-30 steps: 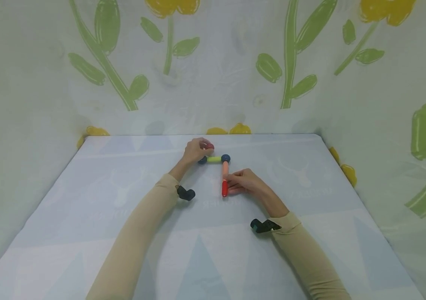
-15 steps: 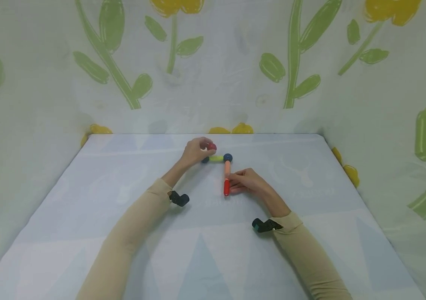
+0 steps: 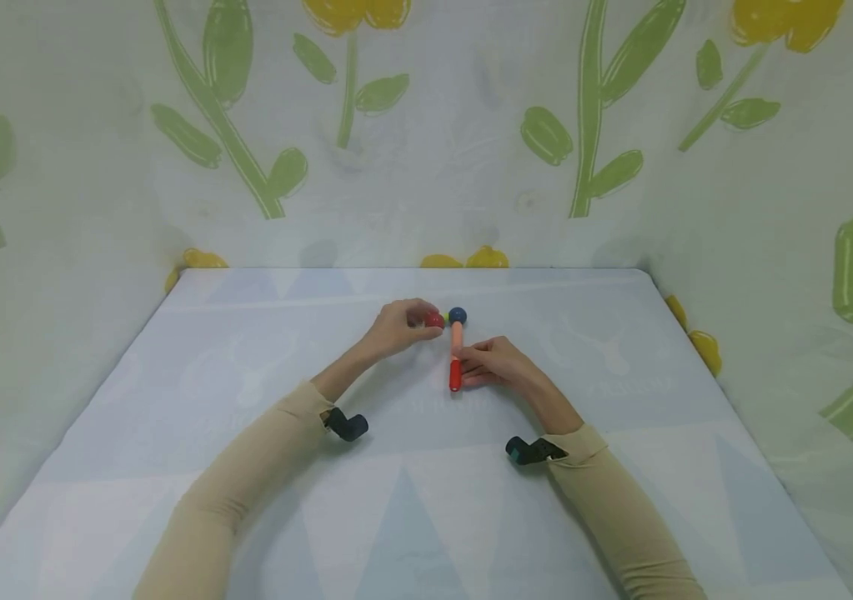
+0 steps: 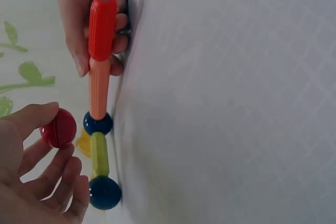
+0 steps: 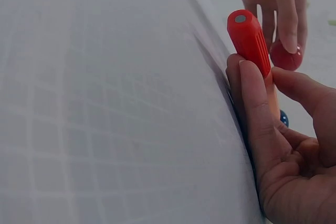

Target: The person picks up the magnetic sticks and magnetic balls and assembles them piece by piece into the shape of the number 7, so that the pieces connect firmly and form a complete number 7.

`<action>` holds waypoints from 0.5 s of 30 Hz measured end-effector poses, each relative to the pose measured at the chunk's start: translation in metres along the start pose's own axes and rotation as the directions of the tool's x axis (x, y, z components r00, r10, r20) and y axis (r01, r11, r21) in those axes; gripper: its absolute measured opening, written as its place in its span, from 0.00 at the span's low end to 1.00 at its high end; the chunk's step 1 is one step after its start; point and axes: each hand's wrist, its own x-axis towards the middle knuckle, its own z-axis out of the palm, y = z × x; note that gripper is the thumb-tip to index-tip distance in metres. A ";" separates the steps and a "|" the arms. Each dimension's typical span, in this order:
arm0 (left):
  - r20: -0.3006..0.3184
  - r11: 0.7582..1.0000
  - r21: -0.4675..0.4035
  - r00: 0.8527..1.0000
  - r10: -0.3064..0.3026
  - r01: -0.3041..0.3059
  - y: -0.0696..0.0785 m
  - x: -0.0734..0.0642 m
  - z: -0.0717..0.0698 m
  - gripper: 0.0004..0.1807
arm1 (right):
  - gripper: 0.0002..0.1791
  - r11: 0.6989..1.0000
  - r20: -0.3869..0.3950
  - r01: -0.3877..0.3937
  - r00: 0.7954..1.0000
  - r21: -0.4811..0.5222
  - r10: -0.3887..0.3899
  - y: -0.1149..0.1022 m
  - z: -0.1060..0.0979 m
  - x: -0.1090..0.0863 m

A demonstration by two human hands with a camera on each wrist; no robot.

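Note:
My left hand [image 3: 398, 327] pinches a red ball [image 4: 59, 128] between thumb and fingertips, beside a chain of toy building rods and balls. My right hand [image 3: 499, 363] grips that chain where a ribbed red rod [image 3: 455, 377] meets an orange rod [image 4: 99, 90]. A small grey metal disc shows in the red rod's free end in the right wrist view. Beyond the orange rod come a dark blue ball [image 3: 458, 316], a yellow-green rod [image 4: 100, 155] and a second dark blue ball [image 4: 105, 192]. In the head view the left hand and red ball mostly hide those last two.
A pale table cover [image 3: 403, 533] with faint triangles lies beneath both hands. A white curtain [image 3: 456, 192] printed with green leaves and yellow flowers rises along its back and sides. Dark wrist cameras sit at both cuffs.
My left hand has brought the red ball to the right and nearer, in front of the yellow-green rod. My right hand keeps its grip on the rods, nearly still.

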 end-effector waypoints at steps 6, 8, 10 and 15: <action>0.095 1.000 -0.014 0.995 0.003 -0.002 -0.001 -0.015 0.004 0.20 | 0.28 0.999 -0.027 -0.017 1.000 -0.033 0.016 -0.001 0.001 0.000; 0.123 1.000 -0.026 0.992 -0.009 0.012 -0.002 -0.021 0.004 0.20 | 0.28 0.999 -0.029 -0.018 0.999 -0.032 0.017 -0.001 0.001 0.000; 0.149 0.999 -0.034 0.989 -0.013 0.019 -0.002 -0.026 0.005 0.20 | 0.28 0.999 -0.026 -0.012 1.000 -0.032 0.011 -0.001 0.001 0.000; 0.216 0.999 -0.035 0.976 0.001 0.006 -0.004 -0.041 0.009 0.19 | 0.27 0.999 -0.024 -0.005 1.000 -0.034 0.004 -0.001 0.001 -0.001</action>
